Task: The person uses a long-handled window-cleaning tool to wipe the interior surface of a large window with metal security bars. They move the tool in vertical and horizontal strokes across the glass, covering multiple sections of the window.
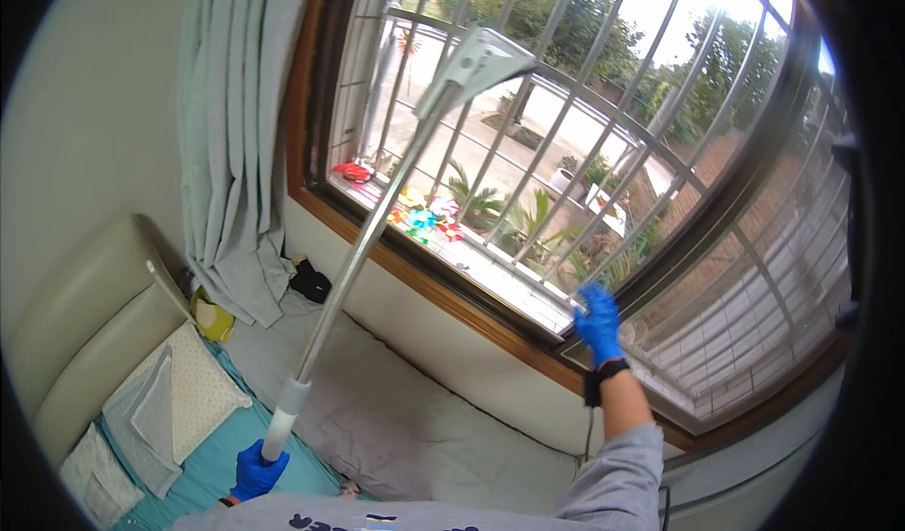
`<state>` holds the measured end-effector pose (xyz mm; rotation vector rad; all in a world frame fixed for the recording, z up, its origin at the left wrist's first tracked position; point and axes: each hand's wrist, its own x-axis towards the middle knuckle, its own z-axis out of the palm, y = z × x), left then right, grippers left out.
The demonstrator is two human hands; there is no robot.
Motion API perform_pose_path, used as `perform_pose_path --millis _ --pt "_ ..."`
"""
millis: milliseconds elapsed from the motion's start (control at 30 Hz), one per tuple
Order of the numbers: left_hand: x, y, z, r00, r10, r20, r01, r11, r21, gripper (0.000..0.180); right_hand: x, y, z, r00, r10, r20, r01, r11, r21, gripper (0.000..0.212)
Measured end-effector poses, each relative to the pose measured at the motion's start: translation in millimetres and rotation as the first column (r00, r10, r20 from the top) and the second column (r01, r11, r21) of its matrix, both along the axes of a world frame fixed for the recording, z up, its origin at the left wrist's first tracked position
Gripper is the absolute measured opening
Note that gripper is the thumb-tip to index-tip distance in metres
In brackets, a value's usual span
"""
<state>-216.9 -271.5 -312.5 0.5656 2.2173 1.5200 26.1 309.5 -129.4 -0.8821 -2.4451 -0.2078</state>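
Closed around the white grip of a long pole is my left hand (256, 472), in a blue glove, at the lower left. The pole belongs to a window squeegee (351, 276), which slants up and to the right. Its white wedge-shaped head (483, 62) has a dark edge and is raised in front of the barred window opening. Also gloved in blue, my right hand (598, 323) is at the edge of the sliding window sash (650, 281), fingers stretched upward; whether it presses on the frame is hard to see. A black band circles the right wrist.
Metal bars (566, 92) cross the window, and colourful pinwheels (429, 218) and a red item (353, 173) lie by the sill. A grey curtain (231, 125) hangs at left. Below are a bed with pillows (203, 394), a padded headboard (85, 323) and a grey cover (405, 418).
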Motion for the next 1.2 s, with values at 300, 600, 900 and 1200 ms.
perform_pose_path --millis 300,600,900,1200 --pt "38 82 29 0.983 -0.003 -0.182 0.028 0.991 0.133 0.022 -131 -277 -42 0.632 0.063 -0.772 -0.726 -0.299 -0.619 0.052" --pt "78 111 52 0.926 -0.338 -0.169 0.361 0.923 0.132 0.054 -122 -304 5 0.464 -0.295 -0.835 -0.885 -0.110 -0.453 0.040" --pt "100 30 -124 0.885 -0.459 0.071 0.463 0.885 -0.055 0.048 -93 -256 87 0.296 -0.347 -0.890 -0.955 -0.088 -0.284 0.041" --pt "96 32 -129 0.935 -0.353 0.029 0.349 0.933 0.092 0.034 -88 -249 125 0.237 -0.269 -0.934 -0.965 -0.178 -0.193 0.054"
